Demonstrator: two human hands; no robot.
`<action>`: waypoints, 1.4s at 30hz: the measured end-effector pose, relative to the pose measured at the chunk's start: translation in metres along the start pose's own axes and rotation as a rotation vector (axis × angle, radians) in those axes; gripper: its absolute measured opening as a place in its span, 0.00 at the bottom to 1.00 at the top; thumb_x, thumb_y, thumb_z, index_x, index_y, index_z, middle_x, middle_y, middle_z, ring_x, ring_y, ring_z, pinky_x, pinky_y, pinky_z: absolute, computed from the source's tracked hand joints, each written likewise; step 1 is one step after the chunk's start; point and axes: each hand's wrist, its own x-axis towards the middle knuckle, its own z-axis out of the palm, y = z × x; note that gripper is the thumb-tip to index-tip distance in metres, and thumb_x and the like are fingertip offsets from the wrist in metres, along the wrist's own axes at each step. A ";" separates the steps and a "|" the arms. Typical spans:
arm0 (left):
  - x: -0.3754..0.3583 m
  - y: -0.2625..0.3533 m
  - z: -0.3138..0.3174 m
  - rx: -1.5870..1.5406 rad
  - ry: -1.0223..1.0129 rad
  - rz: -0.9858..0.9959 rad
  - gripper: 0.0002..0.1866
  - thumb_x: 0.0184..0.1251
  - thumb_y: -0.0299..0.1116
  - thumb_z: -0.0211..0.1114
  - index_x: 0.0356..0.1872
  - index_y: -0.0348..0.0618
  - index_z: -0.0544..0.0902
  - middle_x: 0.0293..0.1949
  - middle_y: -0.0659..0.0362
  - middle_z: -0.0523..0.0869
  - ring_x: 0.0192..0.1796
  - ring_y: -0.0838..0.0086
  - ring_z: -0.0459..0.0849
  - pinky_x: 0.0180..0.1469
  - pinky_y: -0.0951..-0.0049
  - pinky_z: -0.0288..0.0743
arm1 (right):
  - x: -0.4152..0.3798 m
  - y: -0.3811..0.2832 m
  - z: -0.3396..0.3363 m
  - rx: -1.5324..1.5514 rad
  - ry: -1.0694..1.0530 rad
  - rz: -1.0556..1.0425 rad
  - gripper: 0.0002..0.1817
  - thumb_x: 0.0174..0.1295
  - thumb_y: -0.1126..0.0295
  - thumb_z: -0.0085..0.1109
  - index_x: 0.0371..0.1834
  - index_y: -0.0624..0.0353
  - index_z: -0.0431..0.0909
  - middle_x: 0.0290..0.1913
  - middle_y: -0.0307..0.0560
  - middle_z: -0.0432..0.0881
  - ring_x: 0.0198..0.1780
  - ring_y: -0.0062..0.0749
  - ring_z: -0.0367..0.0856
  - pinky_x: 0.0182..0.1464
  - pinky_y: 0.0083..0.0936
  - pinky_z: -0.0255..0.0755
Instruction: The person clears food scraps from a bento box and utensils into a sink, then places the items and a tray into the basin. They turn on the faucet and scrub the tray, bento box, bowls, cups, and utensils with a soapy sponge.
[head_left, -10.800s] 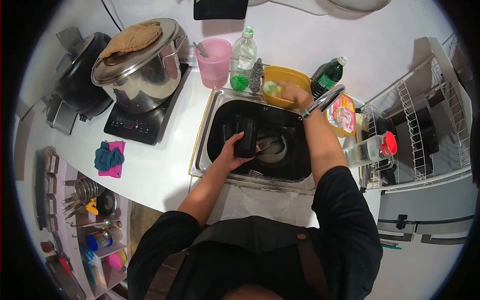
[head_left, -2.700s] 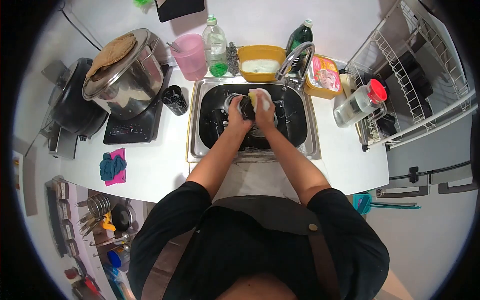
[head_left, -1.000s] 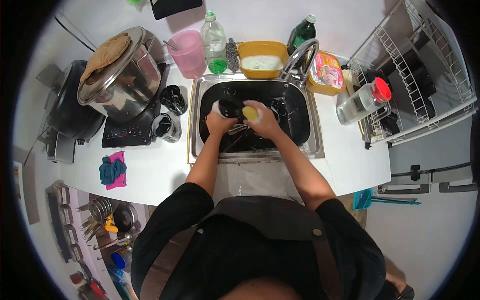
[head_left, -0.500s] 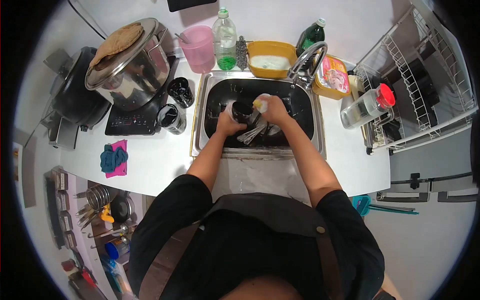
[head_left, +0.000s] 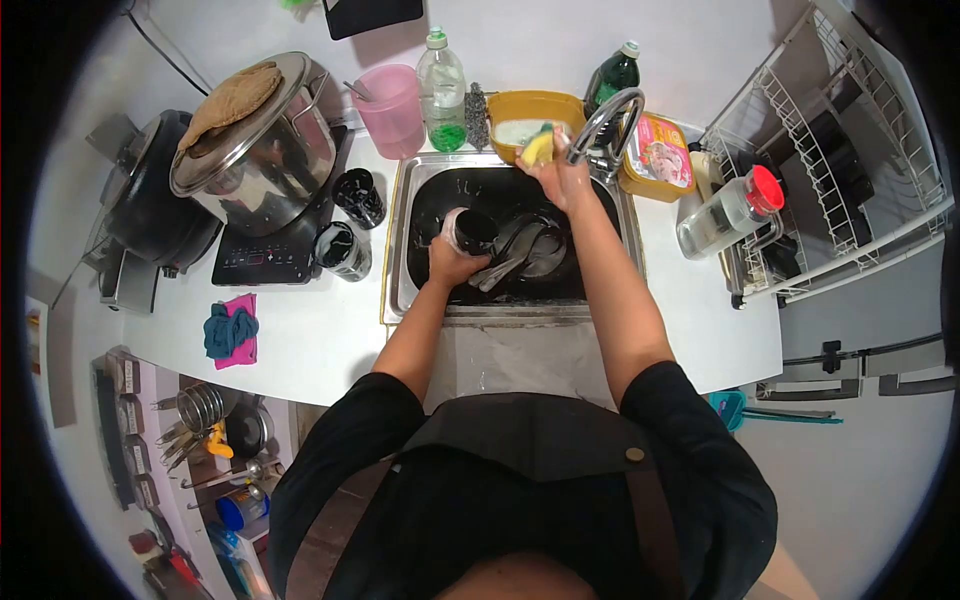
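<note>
My left hand (head_left: 455,260) is closed around a black cup (head_left: 475,232), tilted over the sink (head_left: 430,200) with its dark mouth facing up and right. In my right hand (head_left: 562,178) is a yellow and green sponge (head_left: 540,148), raised at the front rim of the yellow tub (head_left: 510,103), which holds whitish soapy liquid. Several wet metal utensils, among them a ladle (head_left: 546,252), lie in the black basin below. The faucet (head_left: 612,115) arches just right of my right hand. Two wet, soapy dark cups (head_left: 360,198) stand on the counter left of the sink.
A large steel pot (head_left: 265,160) on an induction cooker, a pink pitcher (head_left: 388,115) and a clear soap bottle (head_left: 442,92) stand to the left and back. At right are a lidded ice-cream tub (head_left: 658,155), a red-capped glass jar (head_left: 730,215) and a white dish rack (head_left: 850,240).
My right hand has moved up and away from the cup, carrying the sponge to the yellow tub. My left hand still holds the cup over the basin.
</note>
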 end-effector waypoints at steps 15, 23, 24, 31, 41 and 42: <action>0.037 0.023 -0.012 -0.844 0.274 -0.002 0.25 0.38 0.22 0.72 0.43 0.39 0.74 0.36 0.59 0.80 0.38 0.73 0.81 0.43 0.73 0.76 | -0.061 0.093 0.018 -1.138 -0.343 -0.116 0.50 0.29 0.65 0.73 0.62 0.63 0.58 0.48 0.53 0.75 0.53 0.42 0.74 0.55 0.31 0.67; 0.059 0.063 0.011 -0.781 0.722 -0.216 0.30 0.36 0.20 0.74 0.46 0.37 0.70 0.40 0.57 0.79 0.39 0.73 0.79 0.44 0.73 0.74 | -0.070 0.100 0.011 -1.659 0.034 -0.338 0.45 0.29 0.58 0.72 0.55 0.60 0.63 0.44 0.56 0.77 0.45 0.54 0.77 0.48 0.42 0.70; 0.061 0.059 0.007 -0.849 0.621 -0.228 0.30 0.36 0.20 0.73 0.46 0.37 0.70 0.40 0.57 0.79 0.39 0.74 0.79 0.44 0.73 0.74 | -0.072 0.090 0.015 -1.710 0.053 -0.299 0.44 0.30 0.58 0.72 0.55 0.60 0.63 0.44 0.56 0.78 0.45 0.54 0.77 0.47 0.43 0.70; 0.061 0.068 0.036 -0.979 0.737 0.087 0.17 0.39 0.18 0.70 0.34 0.38 0.77 0.33 0.59 0.81 0.33 0.75 0.79 0.37 0.74 0.75 | -0.082 0.052 0.006 -1.836 0.041 -0.341 0.38 0.32 0.65 0.71 0.52 0.62 0.65 0.44 0.55 0.76 0.45 0.53 0.77 0.46 0.40 0.72; 0.058 0.025 0.022 -1.464 0.521 -0.892 0.21 0.44 0.31 0.69 0.41 0.34 0.76 0.35 0.55 0.81 0.36 0.65 0.83 0.39 0.64 0.79 | -0.116 0.010 0.002 -2.324 -0.039 0.274 0.31 0.32 0.66 0.71 0.45 0.57 0.69 0.44 0.52 0.77 0.45 0.43 0.79 0.44 0.40 0.73; 0.061 -0.010 0.024 -1.418 0.375 -0.822 0.21 0.48 0.37 0.66 0.43 0.38 0.76 0.37 0.52 0.81 0.36 0.61 0.83 0.40 0.59 0.80 | -0.119 0.006 -0.002 -2.369 -0.042 0.342 0.31 0.32 0.67 0.71 0.44 0.56 0.69 0.45 0.51 0.77 0.46 0.41 0.79 0.45 0.40 0.73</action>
